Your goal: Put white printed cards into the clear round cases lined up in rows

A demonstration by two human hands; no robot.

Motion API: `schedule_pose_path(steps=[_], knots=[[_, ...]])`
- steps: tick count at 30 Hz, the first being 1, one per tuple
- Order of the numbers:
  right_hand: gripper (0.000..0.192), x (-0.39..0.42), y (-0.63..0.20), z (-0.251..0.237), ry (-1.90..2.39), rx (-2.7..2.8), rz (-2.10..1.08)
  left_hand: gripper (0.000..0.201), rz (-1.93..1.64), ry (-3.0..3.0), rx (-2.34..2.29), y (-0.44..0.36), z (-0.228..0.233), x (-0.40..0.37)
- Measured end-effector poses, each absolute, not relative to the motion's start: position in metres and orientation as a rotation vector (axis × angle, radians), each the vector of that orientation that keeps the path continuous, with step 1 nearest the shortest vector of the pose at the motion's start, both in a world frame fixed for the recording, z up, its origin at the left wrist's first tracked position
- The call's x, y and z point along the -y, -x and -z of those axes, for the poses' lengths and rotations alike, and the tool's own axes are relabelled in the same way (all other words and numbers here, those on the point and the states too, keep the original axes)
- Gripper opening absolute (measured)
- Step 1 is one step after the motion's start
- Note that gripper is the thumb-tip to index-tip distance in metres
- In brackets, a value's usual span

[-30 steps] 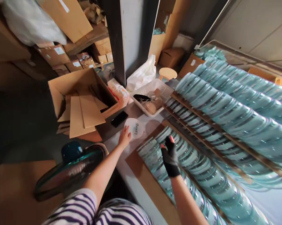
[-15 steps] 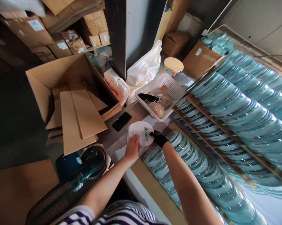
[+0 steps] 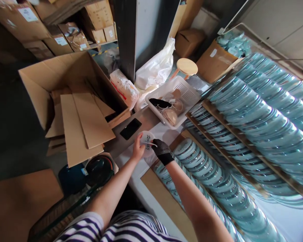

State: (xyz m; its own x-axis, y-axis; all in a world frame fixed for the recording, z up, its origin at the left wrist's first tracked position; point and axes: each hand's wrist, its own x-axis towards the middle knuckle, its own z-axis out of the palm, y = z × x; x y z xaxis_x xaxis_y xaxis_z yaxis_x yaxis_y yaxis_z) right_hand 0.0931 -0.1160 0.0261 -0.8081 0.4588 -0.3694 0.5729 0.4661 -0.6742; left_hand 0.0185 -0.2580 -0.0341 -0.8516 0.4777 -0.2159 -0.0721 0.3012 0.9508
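- Far left on the floor sits an open cardboard box (image 3: 66,84), flat cardboard sheets (image 3: 87,122) leaning out of it over its front edge.
- Just right of the box, a black phone (image 3: 130,128) lies face up on the grey table (image 3: 137,168).
- The bare left hand (image 3: 137,150) is up off the table, fingers curled around the near-left edge of a round white pouch (image 3: 146,143) with dark lettering.
- The pouch is held just above the table, right of the phone and near the white basket.
- The gloved right hand (image 3: 162,151), in a black knit glove, pinches the pouch's right edge; both hands grip it, close together.
- Behind them, a white perforated basket (image 3: 184,90) holds a black item and tan pieces.
- To the right, long rows of overlapping blue-green glass discs (image 3: 254,117) lie on cardboard strips, the nearest row beside the right forearm.
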Motion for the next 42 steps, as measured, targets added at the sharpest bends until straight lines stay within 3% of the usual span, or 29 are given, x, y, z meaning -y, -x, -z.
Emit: schedule_pose_path(steps=[6,10,23,27,31,35,38,42], knots=[[0.047,0.109,-0.110,-0.003,-1.590,-2.036,1.942,0.061,-1.745,-0.158,-2.108,-0.029,0.053,0.263],[0.045,0.128,-0.118,0.017,-1.650,-1.906,2.072,0.058,-1.587,-0.070,-2.109,-0.045,0.063,0.270],[0.050,0.149,-0.110,0.019,-1.671,-2.050,1.966,0.065,-1.529,-0.340,-2.098,-0.072,0.065,0.271],[0.068,0.139,-0.108,0.009,-1.717,-2.340,1.763,0.064,-1.585,-0.249,-2.049,-0.069,0.058,0.272],[0.058,0.131,-0.108,-0.017,-1.247,-2.734,1.330,0.071,-1.740,-0.107,-1.980,-0.055,0.045,0.276],[0.041,0.132,-0.104,-0.022,-0.740,-2.730,1.137,0.076,-1.832,-0.090,-2.028,-0.038,0.041,0.275],[0.034,0.131,-0.105,-0.007,-1.069,-2.613,1.195,0.075,-1.858,-0.075,-1.956,-0.035,0.044,0.269],[0.040,0.130,-0.113,0.014,-1.490,-2.514,1.441,0.075,-1.903,-0.056,-1.805,-0.049,0.046,0.259]])
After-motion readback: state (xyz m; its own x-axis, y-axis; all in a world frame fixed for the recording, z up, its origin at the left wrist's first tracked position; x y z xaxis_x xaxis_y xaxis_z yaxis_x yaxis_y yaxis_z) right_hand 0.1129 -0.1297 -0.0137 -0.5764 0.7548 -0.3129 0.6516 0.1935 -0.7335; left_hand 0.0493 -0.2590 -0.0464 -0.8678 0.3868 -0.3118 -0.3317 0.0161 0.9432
